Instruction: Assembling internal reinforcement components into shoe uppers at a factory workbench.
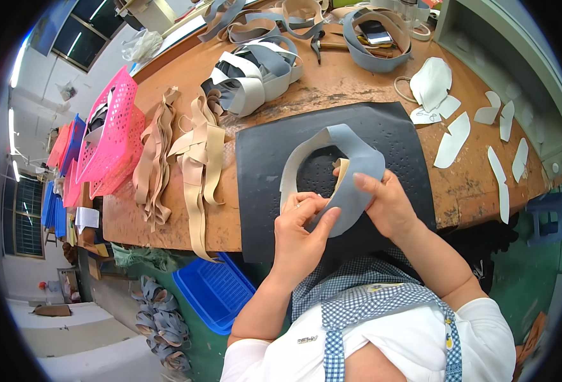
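Both hands are on one grey shoe-upper piece (351, 181): my left hand (300, 232) pinches its lower edge between thumb and fingers, my right hand (386, 204) clamps its right side, thumb on top. Piece is curved into a loop, held just above the black perforated mat (262, 191); a tan lining (339, 175) shows inside the fold. Judged state: this piece is mid-work, the lining not yet fully seated. Beyond the mat, tan strips (198, 159) lie loose at left, white cut pieces (453, 140) at right, and grey-and-white uppers (249, 79) are heaped farther back; whether those are finished, I cannot tell.
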Demonstrator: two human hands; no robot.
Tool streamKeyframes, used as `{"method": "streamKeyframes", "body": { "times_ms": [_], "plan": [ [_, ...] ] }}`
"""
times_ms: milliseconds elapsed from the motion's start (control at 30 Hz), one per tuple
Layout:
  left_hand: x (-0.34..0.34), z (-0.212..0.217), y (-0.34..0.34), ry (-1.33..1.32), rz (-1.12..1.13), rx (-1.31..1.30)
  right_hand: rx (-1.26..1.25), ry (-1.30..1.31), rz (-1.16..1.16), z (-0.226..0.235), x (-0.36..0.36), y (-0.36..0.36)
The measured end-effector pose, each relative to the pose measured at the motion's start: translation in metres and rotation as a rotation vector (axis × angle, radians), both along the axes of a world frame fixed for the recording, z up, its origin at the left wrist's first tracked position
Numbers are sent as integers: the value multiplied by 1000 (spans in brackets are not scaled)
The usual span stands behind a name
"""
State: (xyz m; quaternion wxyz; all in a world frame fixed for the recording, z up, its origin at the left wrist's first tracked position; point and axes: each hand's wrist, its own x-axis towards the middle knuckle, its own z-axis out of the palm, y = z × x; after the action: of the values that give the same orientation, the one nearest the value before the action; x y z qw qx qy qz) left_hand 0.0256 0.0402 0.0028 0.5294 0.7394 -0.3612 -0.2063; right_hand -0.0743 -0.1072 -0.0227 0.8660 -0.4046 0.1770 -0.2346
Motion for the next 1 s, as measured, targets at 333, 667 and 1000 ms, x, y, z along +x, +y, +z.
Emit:
{"method": "streamKeyframes", "body": {
  "times_ms": [333,667,1000],
  "plan": [
    [0,-4,3,127,2,-33,-5,69,-36,-3,-2,-7],
    [-6,9,-4,98,34,18,55,-4,-33,0,1,-5],
    [-8,6,2,45,44,3,33,61,-21,-12,-3,-21]
  ]
}}
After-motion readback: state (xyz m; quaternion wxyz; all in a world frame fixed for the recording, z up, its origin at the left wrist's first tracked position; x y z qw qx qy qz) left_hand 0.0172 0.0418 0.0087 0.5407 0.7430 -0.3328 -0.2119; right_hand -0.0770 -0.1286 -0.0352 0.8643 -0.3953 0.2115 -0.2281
